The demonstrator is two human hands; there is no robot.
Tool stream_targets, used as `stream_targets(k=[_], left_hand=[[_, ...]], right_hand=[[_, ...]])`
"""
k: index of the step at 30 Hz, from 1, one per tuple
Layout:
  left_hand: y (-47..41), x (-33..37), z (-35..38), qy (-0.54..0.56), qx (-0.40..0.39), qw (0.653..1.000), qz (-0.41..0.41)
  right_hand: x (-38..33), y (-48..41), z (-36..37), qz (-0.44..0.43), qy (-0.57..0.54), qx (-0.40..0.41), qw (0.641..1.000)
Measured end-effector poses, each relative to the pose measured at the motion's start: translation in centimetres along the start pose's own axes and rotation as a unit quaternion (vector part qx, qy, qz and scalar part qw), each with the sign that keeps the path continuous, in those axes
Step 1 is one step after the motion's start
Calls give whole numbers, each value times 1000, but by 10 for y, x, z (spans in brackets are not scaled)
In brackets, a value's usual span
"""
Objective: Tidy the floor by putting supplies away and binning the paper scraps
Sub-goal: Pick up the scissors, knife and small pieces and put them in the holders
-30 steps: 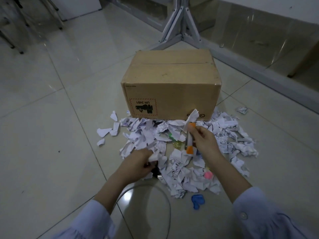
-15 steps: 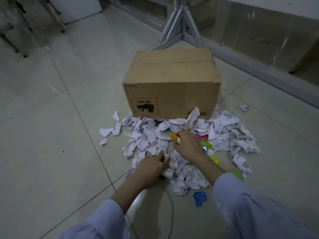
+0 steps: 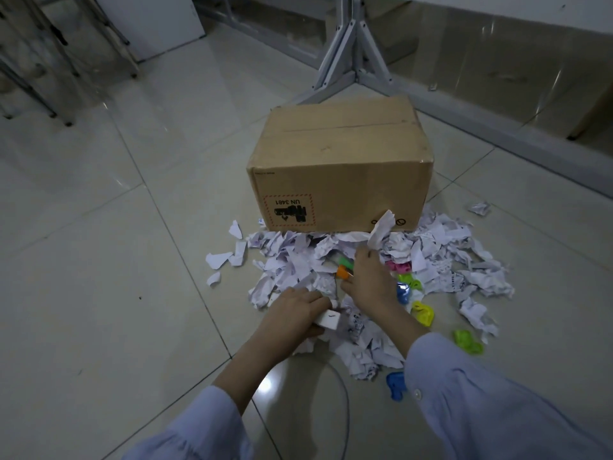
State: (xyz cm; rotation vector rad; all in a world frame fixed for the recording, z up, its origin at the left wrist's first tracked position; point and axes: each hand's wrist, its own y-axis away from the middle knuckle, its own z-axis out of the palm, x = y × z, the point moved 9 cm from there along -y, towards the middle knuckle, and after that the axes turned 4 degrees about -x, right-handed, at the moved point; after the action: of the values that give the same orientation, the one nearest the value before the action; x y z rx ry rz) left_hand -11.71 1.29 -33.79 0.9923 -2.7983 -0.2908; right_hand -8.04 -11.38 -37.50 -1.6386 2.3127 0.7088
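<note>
before the cardboard box (image 3: pixel 338 167), paper scraps (image 3: pixel 292 263), white, torn, crumpled

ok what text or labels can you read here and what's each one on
"UN 3481": upside down, in the red-bordered label on the cardboard box front.
Small print line at the box front's top left: too small to read.
Crossed-circle sign low on the box front: no words.
Print on the paper scraps: too blurred.

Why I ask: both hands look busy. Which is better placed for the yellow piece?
Probably the right hand: the yellow piece lies beside its wrist; the left hand grips a white block.
</note>
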Motion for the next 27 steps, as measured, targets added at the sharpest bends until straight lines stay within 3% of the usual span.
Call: stream_targets(k=[4, 9, 18, 23, 27], left_hand=[[5, -8, -15, 4, 35, 998, -44], [13, -15, -40, 100, 85, 989, -73], [19, -44, -73, 282, 169, 931, -160], [13, -40, -108, 353, 234, 894, -143], [5, -25, -141, 383, 264, 879, -103]], right_hand=[[6, -2, -6, 13, -118, -20, 993], [8, 3, -23, -4, -171, -11, 985], [18, 27, -105, -20, -283, 73, 956], [27, 49, -155, -18, -334, 132, 933], [43, 64, -185, 28, -435, 167, 884]])
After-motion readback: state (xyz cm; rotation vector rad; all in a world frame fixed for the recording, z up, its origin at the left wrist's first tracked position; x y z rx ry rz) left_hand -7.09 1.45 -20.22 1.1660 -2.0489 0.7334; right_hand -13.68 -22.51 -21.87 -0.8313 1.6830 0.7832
